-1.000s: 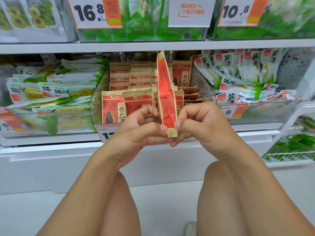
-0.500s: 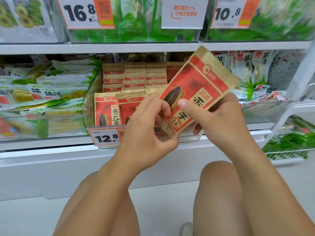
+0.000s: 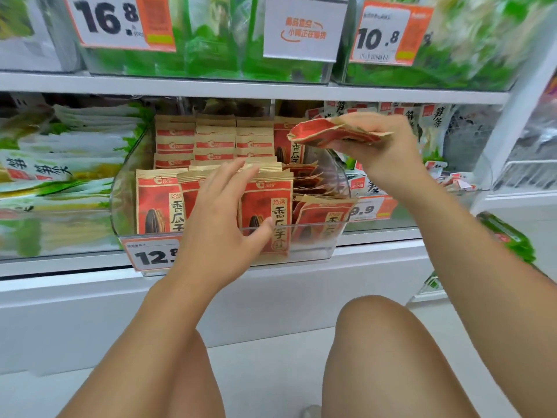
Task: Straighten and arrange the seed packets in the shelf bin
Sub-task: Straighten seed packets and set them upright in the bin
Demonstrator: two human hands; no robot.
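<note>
Crouched before a white shelf unit (image 3: 211, 300), bare knees at the bottom of the view. Right hand (image 3: 388, 146) raised above the right end of a clear plastic shelf bin (image 3: 313, 251), fingers and thumb curled round one red and tan seed packet (image 3: 334, 132), held nearly flat and edge-on to the camera, clear of the bin and its contents. Left hand (image 3: 224, 218) lower and in front of the bin, fingers straight and spread, gripping nothing; fingertips reaching over the tops of the front row of upright packets (image 3: 266, 212), thumb across the bin's front lip, though actual contact with the packets hard to judge from this angle. Inside the bin: upright packets facing out along the front, more rows of upright packets (image 3: 196, 140) stacked behind at the left and middle, and a loose heap of tilted packets (image 3: 307, 179) fallen over at the right side, one of them leaning askew against the front wall. Price tag reading 12 (image 3: 150, 256) clipped to the bin's lower left edge, partly hidden by the left wrist. Green and white snack bags (image 3: 69, 164) lying flat in the neighbouring bin to the left, similar bags (image 3: 434, 122) to the right. On the shelf above, blurred green packs behind price tags 16.8 (image 3: 120, 21) and 10.8 (image 3: 382, 36), with a white sign (image 3: 304, 28) between them.
</note>
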